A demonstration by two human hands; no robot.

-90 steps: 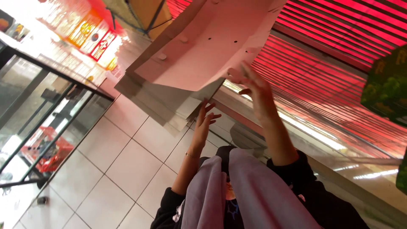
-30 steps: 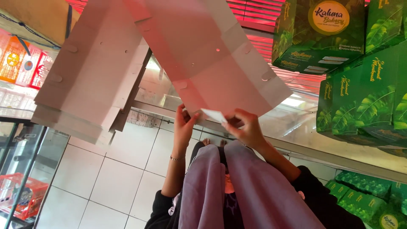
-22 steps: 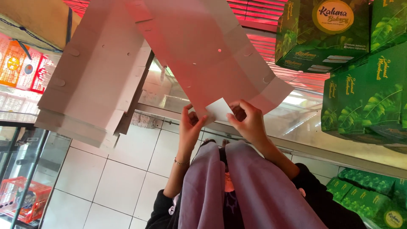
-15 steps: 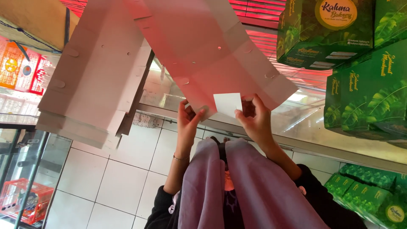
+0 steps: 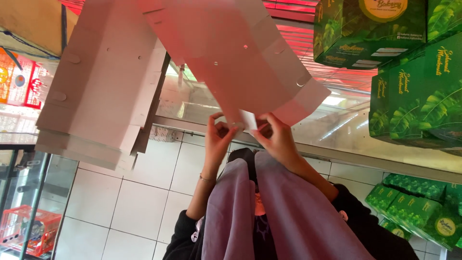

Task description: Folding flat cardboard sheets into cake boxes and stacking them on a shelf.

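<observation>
- The left hand grips the near edge of a flat, unfolded pink cardboard box blank, fingers curled around the card's edge.
- The right hand pinches a small white flap at that same edge, thumb and fingertips closed on it, just beside the left hand.
- The blank spreads from the hands toward 12 o'clock, filling the upper middle of the view, with creases and small punched holes showing.
- At 10 o'clock a stack of more flat pink blanks lies on the glass counter, apart from the held one.
- From 1 to 3 o'clock stand made-up green boxes printed with leaves, one with a round yellow label; more green boxes sit low at 4 o'clock.
- At 6 o'clock hangs a mauve headscarf over black sleeves.
- A white tiled floor runs from 7 to 8 o'clock, with a red wire basket in the far corner.
</observation>
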